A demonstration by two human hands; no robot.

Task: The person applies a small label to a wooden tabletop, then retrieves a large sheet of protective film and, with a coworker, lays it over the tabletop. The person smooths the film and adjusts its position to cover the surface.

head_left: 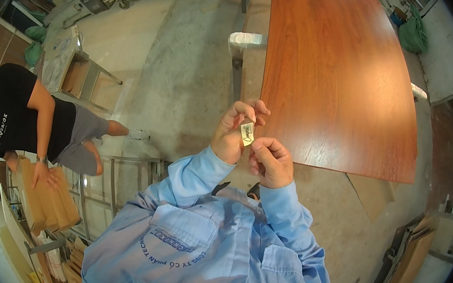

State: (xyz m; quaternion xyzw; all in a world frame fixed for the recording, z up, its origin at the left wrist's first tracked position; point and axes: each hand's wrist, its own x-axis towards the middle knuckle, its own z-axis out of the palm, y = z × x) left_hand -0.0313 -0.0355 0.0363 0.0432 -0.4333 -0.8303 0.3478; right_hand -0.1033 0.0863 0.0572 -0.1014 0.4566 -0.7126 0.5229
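A small pale-yellow label [246, 134] with dark print is held up in front of my chest, between my two hands. My left hand [231, 133] grips it from the left and behind, with the fingers curled above it. From the right, my right hand [273, 162] pinches in thumb and forefinger at the label's lower right corner. Just beyond my hands lies the near left corner of a large glossy reddish-brown wood panel [337, 93]. Neither hand appears to rest on it.
The panel lies on supports with wrapped ends [248, 39]. On the left, a person in a black shirt [20, 113] leans a hand on brown cardboard packages [42, 195]. Behind stands a small workbench [79, 75]. Boards [405, 271] lean at the right.
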